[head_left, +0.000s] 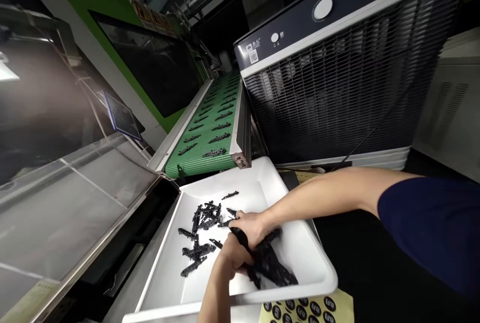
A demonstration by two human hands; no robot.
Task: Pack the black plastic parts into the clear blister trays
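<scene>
Big machines fill the space behind the white tray [300, 243]. Just past the tray's far edge, a green belt [210, 128] slopes down toward it. Small black parts lie in rows on the belt. To the right of the belt, behind the tray, stands a large grey fan box [348, 73] with a dark top and round white knobs. To the left of the tray there is a clear plastic cover [75, 193] over a machine.

Inside the tray, a small heap of loose black parts [200, 230] lies in its left half. One more part lies alone near the tray's far wall.

Both hands are down in the tray, near its middle. The left hand [232, 258] is curled closed around a bundle of black parts [272, 268]. The bundle sticks out to the right, toward the tray's near right corner. The right hand [249, 225] sits just above the left hand, touching it. Its fingers are bent and pinch the top end of the same bundle, next to the loose heap.

Below the tray's near edge, a yellow sheet with round black stickers [307, 310] pokes out.
</scene>
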